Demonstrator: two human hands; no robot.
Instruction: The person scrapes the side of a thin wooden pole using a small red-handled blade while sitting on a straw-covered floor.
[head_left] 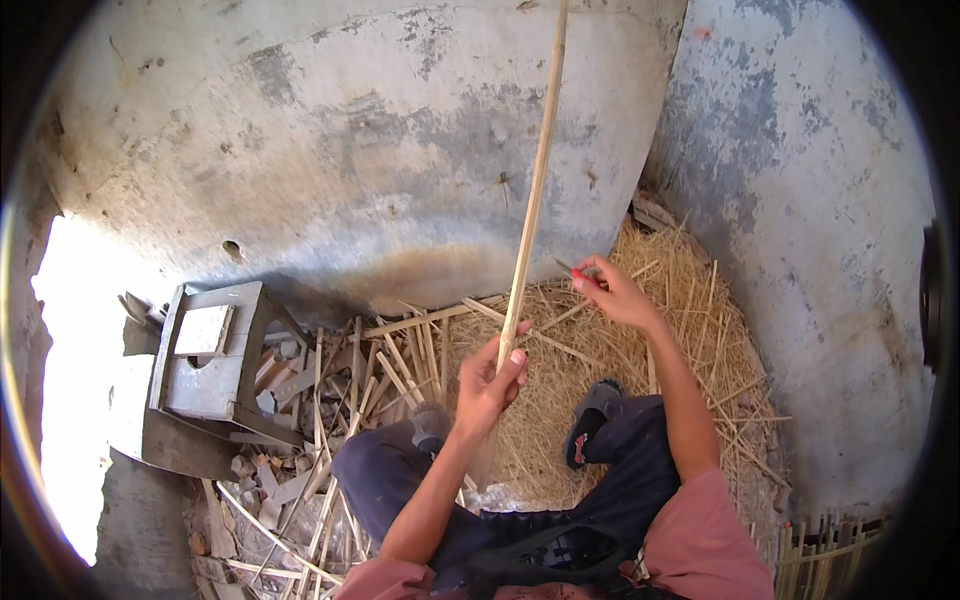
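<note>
A long, pale bamboo strip (pixel 537 190) rises steeply from my left hand (pixel 488 388), whose fingers are wrapped round its lower part. The strip's top runs out of view at the upper edge. To the right of the strip, and apart from it, my right hand (pixel 618 298) pinches a small knife (pixel 576 274) with a red handle. Its short dark blade points to the upper left, toward the strip. My knees are bent apart below both hands, and a dark shoe (pixel 593 420) shows between them on the shavings.
Thin shavings (pixel 540 440) are heaped between my legs and along the right. Loose bamboo strips (pixel 330 480) and rubble lie at left, beside a tipped wooden stool (pixel 245 345). A stained wall (pixel 330 150) stands ahead, another wall (pixel 800 250) at right. Bright light enters at far left.
</note>
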